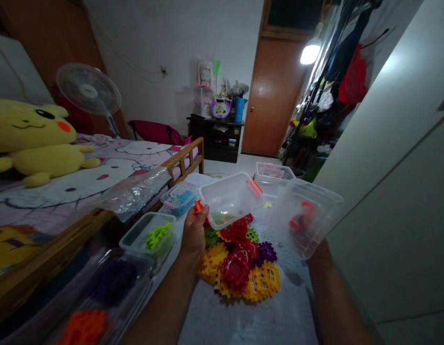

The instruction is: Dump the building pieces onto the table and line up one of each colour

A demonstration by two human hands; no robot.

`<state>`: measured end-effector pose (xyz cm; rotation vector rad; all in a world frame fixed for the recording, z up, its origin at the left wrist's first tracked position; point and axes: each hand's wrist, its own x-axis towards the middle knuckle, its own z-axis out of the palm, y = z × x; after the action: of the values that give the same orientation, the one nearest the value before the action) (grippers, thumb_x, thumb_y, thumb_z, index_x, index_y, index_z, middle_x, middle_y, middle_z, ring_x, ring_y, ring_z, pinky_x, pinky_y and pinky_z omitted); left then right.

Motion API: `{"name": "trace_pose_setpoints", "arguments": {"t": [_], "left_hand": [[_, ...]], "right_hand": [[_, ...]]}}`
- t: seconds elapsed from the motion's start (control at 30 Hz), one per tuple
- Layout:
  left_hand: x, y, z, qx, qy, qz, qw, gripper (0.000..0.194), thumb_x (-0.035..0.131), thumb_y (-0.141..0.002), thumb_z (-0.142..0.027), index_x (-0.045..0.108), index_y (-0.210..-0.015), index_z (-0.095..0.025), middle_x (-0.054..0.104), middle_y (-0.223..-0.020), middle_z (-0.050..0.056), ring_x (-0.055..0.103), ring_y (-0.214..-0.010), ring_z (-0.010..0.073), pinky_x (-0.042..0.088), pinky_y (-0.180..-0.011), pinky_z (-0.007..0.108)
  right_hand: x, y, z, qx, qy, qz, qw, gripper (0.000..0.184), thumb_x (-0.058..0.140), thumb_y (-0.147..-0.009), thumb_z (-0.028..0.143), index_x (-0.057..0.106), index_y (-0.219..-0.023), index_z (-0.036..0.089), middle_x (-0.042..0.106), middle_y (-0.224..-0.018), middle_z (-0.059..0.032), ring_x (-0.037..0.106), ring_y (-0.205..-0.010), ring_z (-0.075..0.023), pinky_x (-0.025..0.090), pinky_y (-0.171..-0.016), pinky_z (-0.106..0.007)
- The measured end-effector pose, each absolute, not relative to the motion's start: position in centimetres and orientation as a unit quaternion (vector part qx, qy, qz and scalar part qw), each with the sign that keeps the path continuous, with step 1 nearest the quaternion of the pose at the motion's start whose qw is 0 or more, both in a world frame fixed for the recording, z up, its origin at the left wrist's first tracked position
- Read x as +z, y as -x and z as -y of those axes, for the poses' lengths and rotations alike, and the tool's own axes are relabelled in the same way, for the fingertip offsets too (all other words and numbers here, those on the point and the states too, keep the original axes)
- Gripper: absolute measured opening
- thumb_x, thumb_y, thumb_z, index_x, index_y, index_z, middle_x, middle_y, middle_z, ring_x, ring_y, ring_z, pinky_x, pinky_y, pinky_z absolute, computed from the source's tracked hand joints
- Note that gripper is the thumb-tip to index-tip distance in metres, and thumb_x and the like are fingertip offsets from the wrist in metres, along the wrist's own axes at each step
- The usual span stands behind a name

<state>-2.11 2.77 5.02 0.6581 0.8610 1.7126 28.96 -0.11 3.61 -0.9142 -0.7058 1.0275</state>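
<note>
My left hand (196,229) pinches the near left edge of a clear plastic lid (231,196) with orange clips, held tilted above a heap of toy pieces. My right hand (318,254) grips a clear plastic box (311,230) at its lower side; its fingers are mostly hidden behind the box. Red pieces (301,216) show through the box wall. Below and between my hands lies the heap of gear-shaped toy pieces: red gears (236,270), yellow gears (267,280), purple gears (267,253) and some green ones.
Along the left stand a box with lime-green pieces (159,235), a lidded box with blue pieces (182,199), and a tray (144,258) with dark purple and orange pieces. Another clear box (274,171) sits behind. A wooden bed rail (186,160) borders the left; a white cabinet (397,191) stands right.
</note>
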Motion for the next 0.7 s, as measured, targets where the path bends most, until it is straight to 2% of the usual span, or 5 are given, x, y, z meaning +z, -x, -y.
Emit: {"name": "trace_pose_setpoints", "arguments": {"t": [0.13,0.23,0.37,0.5,0.7], "left_hand": [[5.6,2.6,-3.0,0.702,-0.264,-0.364,0.552,0.046,0.082,-0.066,-0.041,0.068,-0.103,-0.017,0.073,-0.09,0.001,0.069,-0.081,0.0178,0.053,-0.078,0.029],[5.8,2.9,-3.1,0.689,-0.286,-0.363,0.558,0.044,0.081,-0.068,-0.042,0.069,-0.102,-0.017,0.074,-0.088,0.001,0.069,-0.081,0.018,0.053,-0.078,0.029],[5.8,3.1,-3.3,0.681,-0.302,-0.355,0.565,0.042,0.08,-0.069,-0.042,0.07,-0.1,-0.016,0.074,-0.089,0.002,0.07,-0.083,0.0186,0.053,-0.078,0.029],[5.6,3.2,-3.5,0.685,-0.295,-0.346,0.57,0.042,0.08,-0.069,-0.044,0.069,-0.098,-0.016,0.074,-0.086,0.001,0.069,-0.081,0.018,0.053,-0.075,0.028],[5.1,3.1,-3.6,0.69,-0.309,-0.359,0.547,0.046,0.074,-0.074,-0.056,0.07,-0.097,-0.016,0.073,-0.09,0.003,0.066,-0.08,0.0163,0.052,-0.072,0.026]], "right_hand": [[7.8,-27.7,1.1,0.368,0.454,0.417,0.696,0.034,0.08,-0.068,0.034,0.072,-0.101,0.028,0.074,-0.081,-0.0011,0.069,-0.072,-0.0183,0.057,-0.061,-0.028],[11.1,-25.8,1.5,0.323,0.473,0.485,0.66,0.028,0.076,-0.075,0.034,0.074,-0.102,0.027,0.075,-0.09,-0.0036,0.068,-0.085,-0.0245,0.056,-0.072,-0.035],[14.4,-22.9,0.1,0.051,0.494,0.704,0.508,0.024,0.057,-0.092,0.037,0.075,-0.1,0.024,0.072,-0.1,-0.0074,0.062,-0.097,-0.0273,0.049,-0.087,-0.041],[15.0,-20.3,-2.2,-0.084,0.456,0.809,0.362,0.03,0.044,-0.1,0.027,0.073,-0.105,0.022,0.071,-0.1,-0.0095,0.057,-0.095,-0.0258,0.047,-0.086,-0.04],[13.2,-18.0,-3.9,-0.171,0.44,0.854,0.219,0.026,0.048,-0.098,0.017,0.072,-0.107,0.021,0.071,-0.1,-0.008,0.053,-0.089,-0.025,0.043,-0.083,-0.037]]}}
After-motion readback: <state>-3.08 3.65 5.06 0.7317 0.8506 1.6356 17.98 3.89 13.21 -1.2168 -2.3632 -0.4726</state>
